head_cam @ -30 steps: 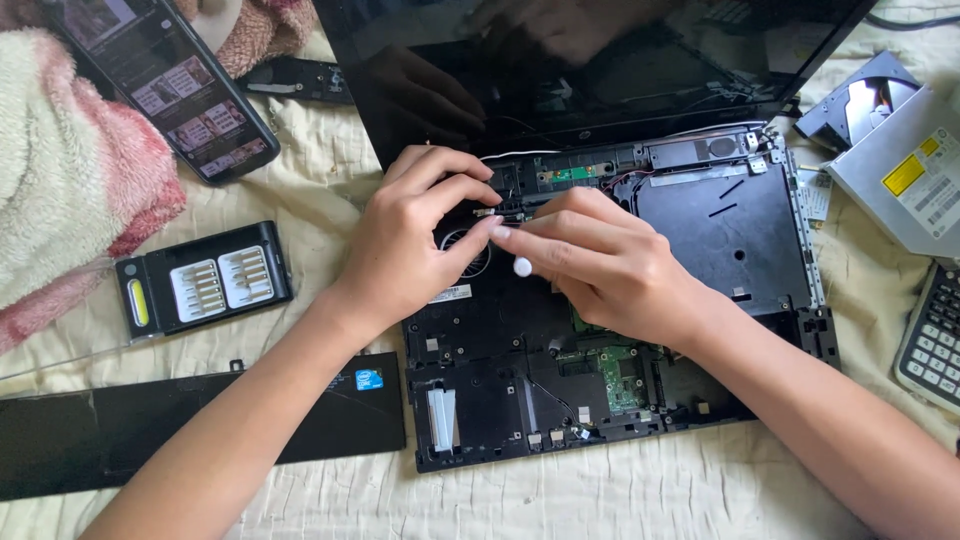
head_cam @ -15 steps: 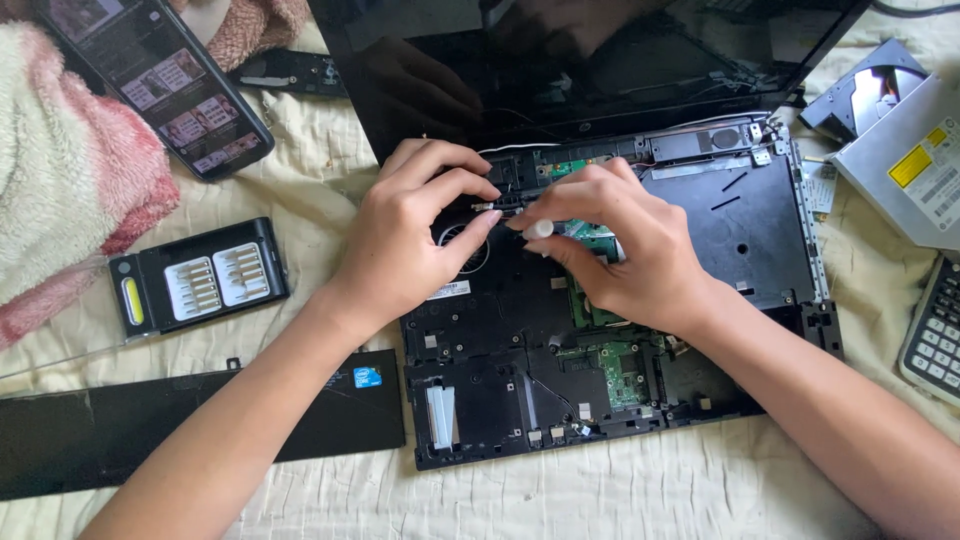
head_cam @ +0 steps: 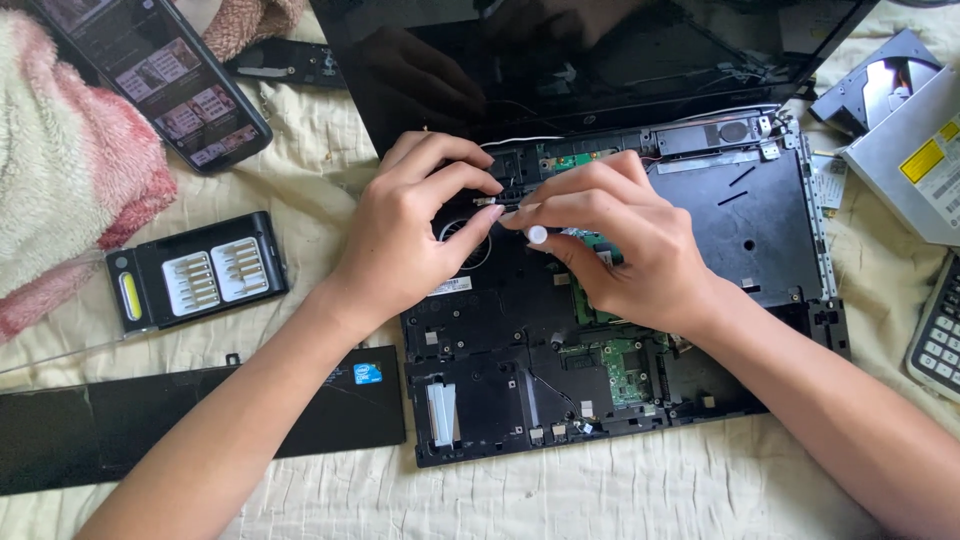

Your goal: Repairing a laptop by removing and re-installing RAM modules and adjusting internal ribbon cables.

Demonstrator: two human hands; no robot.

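An opened black laptop base [head_cam: 745,235] lies on a cream cloth, its green circuit board [head_cam: 625,365] and round fan [head_cam: 462,240] exposed. The dark screen [head_cam: 600,50] stands up behind it. My left hand [head_cam: 405,240] rests over the fan, its fingertips pinching a small metal part near the top of the base. My right hand [head_cam: 620,245] grips a thin screwdriver [head_cam: 535,232] with a white end cap, its tip pointing towards the left fingers.
A black screwdriver bit case [head_cam: 195,275] lies left of the laptop. A long black cover panel [head_cam: 200,420] lies at the front left. A phone [head_cam: 165,85] and a pink blanket [head_cam: 60,180] are at far left. An optical drive [head_cam: 915,150] and a calculator [head_cam: 940,330] sit right.
My right hand has slid slightly up and left with the screwdriver, closer to the left fingertips. My left hand has barely moved.
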